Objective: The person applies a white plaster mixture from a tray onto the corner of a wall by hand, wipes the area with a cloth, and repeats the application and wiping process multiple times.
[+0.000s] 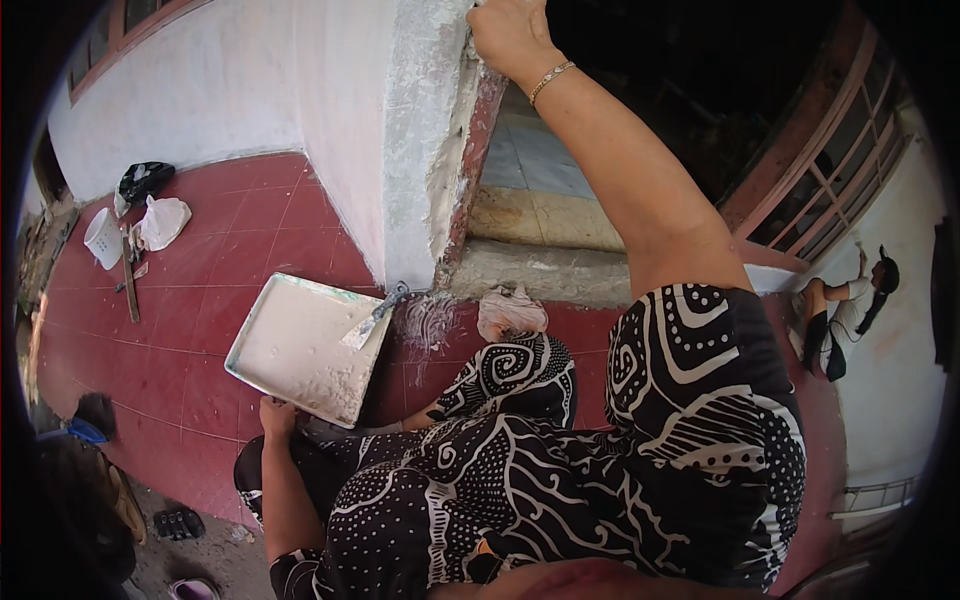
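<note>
My right hand (512,38) is raised against the rough, whitish edge of the wall corner (432,130), at the top of the view. Its fingers are curled; what they hold, if anything, is hidden. Down at the left, my left hand (278,414) is closed at the near rim of a shallow rectangular tray (250,322), seemingly gripping it. Off-white wet paste (300,345) fills the tray, lumpy toward its near right corner. A paste-smeared putty knife (372,322) lies across the tray's right rim, touched by neither hand.
A crumpled pale cloth (511,312) lies by the concrete door step (540,270). White bags (162,222), a white basket (104,238) and a wooden stick (130,275) rest on red tiles at far left. Another person (850,312) sits by the right wall. Sandals (178,522) lie lower left.
</note>
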